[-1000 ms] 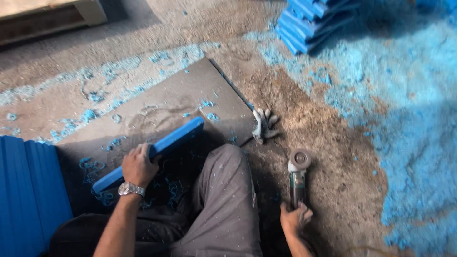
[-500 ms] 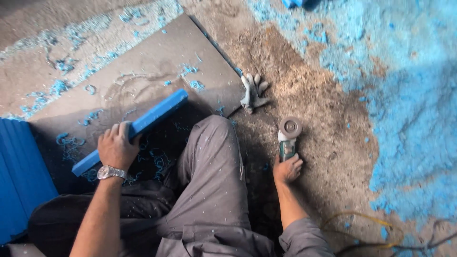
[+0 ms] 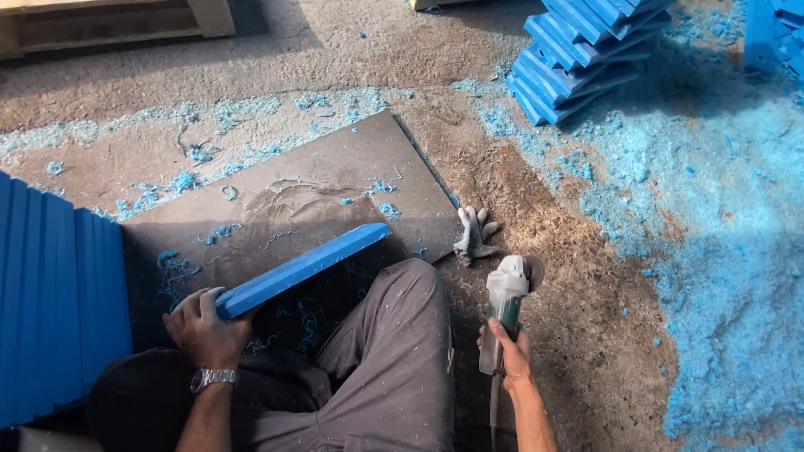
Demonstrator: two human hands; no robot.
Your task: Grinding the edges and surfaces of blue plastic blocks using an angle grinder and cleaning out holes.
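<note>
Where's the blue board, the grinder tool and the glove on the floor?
blue board (image 3: 306, 266): head view, middle of its top face.
grinder tool (image 3: 503, 305): head view, pale body.
glove (image 3: 474, 233): head view, its palm.

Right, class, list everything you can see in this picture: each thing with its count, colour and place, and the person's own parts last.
Blue plank: one, blue, on the board, near end in the left hand.
Angle grinder: one, pale with dark body, on the ground at right.
Work glove: one, grey, beside the board.
Board: one, grey-brown, flat on the ground.
Stacked planks: one pile, blue, top right.
Upright planks: one row, blue, left edge.
Shavings: many, blue, right.
Wristwatch: one, silver.
Left hand: gripping the plank.
Right hand: on the grinder.
</note>
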